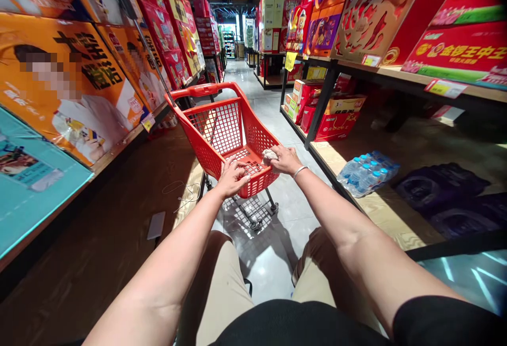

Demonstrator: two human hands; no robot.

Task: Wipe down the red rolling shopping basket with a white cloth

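A red plastic shopping cart (258, 183) stands in front of me with its handle on the far side. At the near rim, my left hand (232, 178) rests with fingers apart and slightly bent, nothing visible in its grasp. My right hand (285, 159), with a bracelet on the wrist, is closed on a crumpled whitish cloth (270, 155) at the cart's right rim. Part of the cloth is hidden under the fingers. Through the grid, the cart's basket shows no goods.
Stacked orange boxes (79, 87) line the shelf at left, with a white flat object (156, 225) and thin cord below. Red gift boxes (459, 50) fill the right shelf. Shrink-wrapped water bottles (366, 173) sit on the low right shelf. A tiled aisle (255, 100) runs ahead.
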